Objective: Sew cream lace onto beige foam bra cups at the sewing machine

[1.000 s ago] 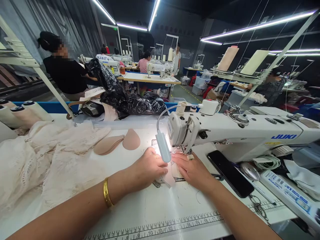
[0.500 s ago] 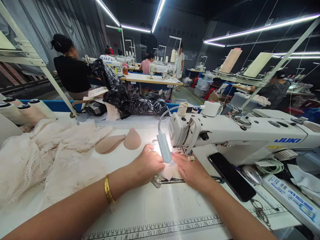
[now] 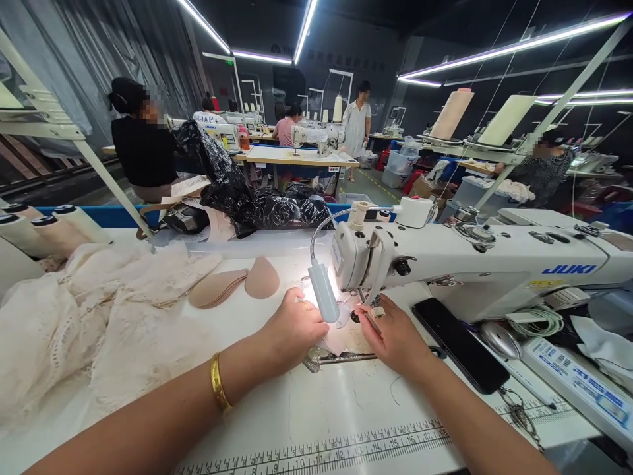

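Under the lamp head (image 3: 324, 291), my left hand (image 3: 295, 328) is closed on the edge of a pale pink fabric piece (image 3: 332, 341). My right hand (image 3: 393, 335) is beside the needle area of the white sewing machine (image 3: 363, 254), its thumb and fingers pinched on a small dark item that is too small to name. The lamp hides part of the fabric and my left fingertips. Tan pads (image 3: 217, 288) and one separate tan pad (image 3: 262, 277) lie left of the machine.
Cream lace fabric (image 3: 113, 310) is heaped at left, near thread cones (image 3: 79, 223). A black phone (image 3: 459, 346), pen and white box (image 3: 578, 382) lie at right. Black plastic bags (image 3: 281, 210) are behind the table. Several people are farther back.
My right hand has drawn slightly right, from lying flat on the fabric to a pinch. A dark round spot now shows by its fingertips. The standing person in back is more visible.
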Demonstrator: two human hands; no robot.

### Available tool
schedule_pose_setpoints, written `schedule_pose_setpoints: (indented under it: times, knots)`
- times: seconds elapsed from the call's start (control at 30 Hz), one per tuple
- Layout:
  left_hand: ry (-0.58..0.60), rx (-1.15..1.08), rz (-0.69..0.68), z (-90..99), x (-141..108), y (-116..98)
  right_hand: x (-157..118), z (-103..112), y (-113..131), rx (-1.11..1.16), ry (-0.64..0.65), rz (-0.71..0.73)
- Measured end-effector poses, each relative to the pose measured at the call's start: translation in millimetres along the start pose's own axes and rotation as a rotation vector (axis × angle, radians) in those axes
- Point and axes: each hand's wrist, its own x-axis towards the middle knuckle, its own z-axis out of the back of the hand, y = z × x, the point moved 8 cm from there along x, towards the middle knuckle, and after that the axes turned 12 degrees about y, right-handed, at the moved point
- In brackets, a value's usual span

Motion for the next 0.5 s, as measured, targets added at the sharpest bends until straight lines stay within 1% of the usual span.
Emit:
schedule_pose_setpoints:
  times: [0.2, 0.37, 0.5]
  knots:
    - [0.009, -0.029, -0.005, -8.2, 0.1, 2.2, 0.5, -6.3, -8.7, 0.083, 0.054, -0.048]
    - [0.039, -0.034, 0.001, -7.8, 0.2, -0.8, -1.5, -8.3, -10.8, 0.084, 0.076, -0.068]
    - [0.043, -0.036, -0.001, -6.5, 0.0, -1.9, -0.8, -7.9, -9.7, 0.063, 0.058, -0.05]
